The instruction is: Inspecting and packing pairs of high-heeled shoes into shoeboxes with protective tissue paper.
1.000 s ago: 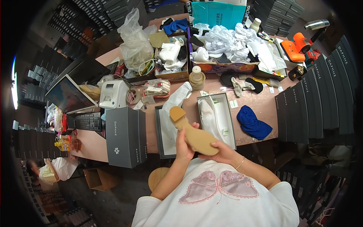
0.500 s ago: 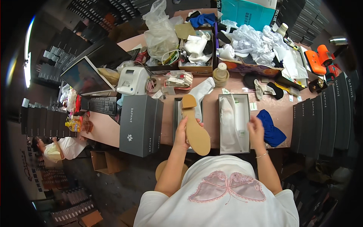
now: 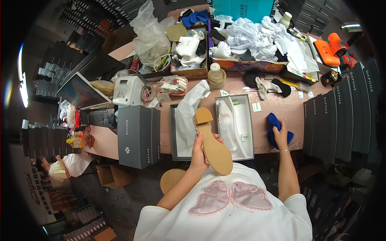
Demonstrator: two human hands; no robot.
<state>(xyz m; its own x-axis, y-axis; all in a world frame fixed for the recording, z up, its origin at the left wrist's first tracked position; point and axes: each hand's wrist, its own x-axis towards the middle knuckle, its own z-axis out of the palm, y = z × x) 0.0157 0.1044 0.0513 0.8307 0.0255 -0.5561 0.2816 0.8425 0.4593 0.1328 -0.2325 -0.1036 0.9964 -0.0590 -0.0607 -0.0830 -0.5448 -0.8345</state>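
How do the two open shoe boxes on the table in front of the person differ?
The left open box holds only crumpled white tissue paper; the right open box holds a pale shoe among its wrapping. The left hand holds a tan-soled shoe over the left box's edge; nothing is held over the right box. Both are grey, lidless and lie side by side.

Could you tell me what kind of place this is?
Probably a shoe packing or checking bench in a workshop or warehouse. The left hand holds a tan block-heeled shoe over open grey shoe boxes, and stacks of dark shoe boxes stand beside the table.
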